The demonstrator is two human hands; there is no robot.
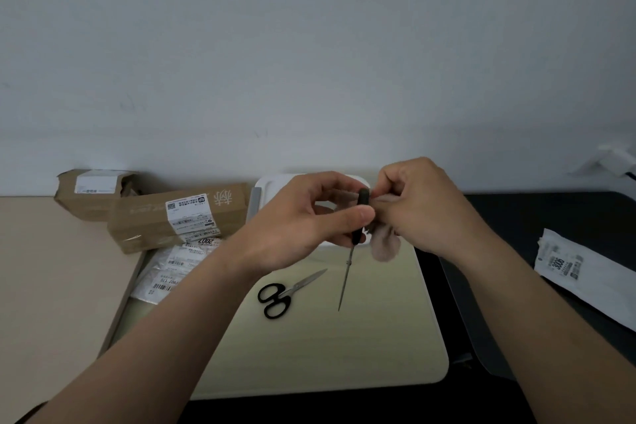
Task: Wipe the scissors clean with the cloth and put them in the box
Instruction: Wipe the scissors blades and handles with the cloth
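Observation:
My left hand [303, 217] grips black-handled scissors [347, 272] by the handle, held edge-on with the blades pointing down toward me. My right hand [426, 206] pinches a small beige cloth [385, 244] against the handle, and part of the cloth hangs below my fingers. A second pair of black-handled scissors [285, 293] lies closed on the pale mat [361, 348], below my left hand. A white box [272, 186] stands behind my hands, mostly hidden by them.
Two brown cardboard parcels [179, 220] with labels lie at the back left, with grey plastic mail bags [168, 272] in front of them. A white labelled bag [585, 279] lies on the dark surface at the right. The wall rises close behind.

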